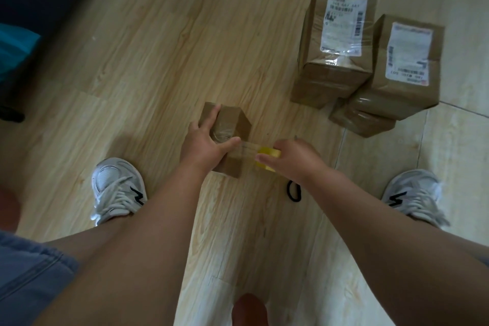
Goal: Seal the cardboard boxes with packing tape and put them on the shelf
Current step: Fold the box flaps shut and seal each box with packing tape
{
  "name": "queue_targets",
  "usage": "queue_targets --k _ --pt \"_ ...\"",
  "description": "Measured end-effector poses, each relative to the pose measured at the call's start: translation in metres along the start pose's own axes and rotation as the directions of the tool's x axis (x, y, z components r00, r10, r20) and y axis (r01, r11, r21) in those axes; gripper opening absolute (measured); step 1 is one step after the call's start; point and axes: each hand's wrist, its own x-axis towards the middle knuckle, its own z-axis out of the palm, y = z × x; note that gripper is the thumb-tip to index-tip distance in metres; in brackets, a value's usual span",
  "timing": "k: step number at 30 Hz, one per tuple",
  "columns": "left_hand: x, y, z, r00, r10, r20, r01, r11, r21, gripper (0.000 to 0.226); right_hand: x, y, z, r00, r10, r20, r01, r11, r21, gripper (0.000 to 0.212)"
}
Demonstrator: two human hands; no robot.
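A small brown cardboard box [238, 120] stands on the wooden floor between my feet. My left hand [205, 143] lies over its top, fingers spread and the thumb pressing a strip of clear tape onto the box's right edge. The strip runs right to a yellow tape roll [268, 156], which my right hand [293, 157] grips just right of the box. Three larger taped boxes stand at the upper right: one with a white label [336, 45], another labelled one [402, 66], and a flat one [362, 122] under it.
My two white sneakers [117, 188] [415, 196] flank the work spot. A black cord loop [293, 190] lies on the floor under my right wrist. Dark furniture and a teal item [16, 42] fill the upper left. Tile flooring begins at the right.
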Motion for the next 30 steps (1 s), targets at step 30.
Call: queue_targets --k 30 --pt "-0.018 0.007 0.018 0.981 -0.087 0.171 0.149 0.909 -0.39 0.105 0.014 0.011 0.0 0.985 0.164 -0.061 -0.174 0.953 -0.247 0.068"
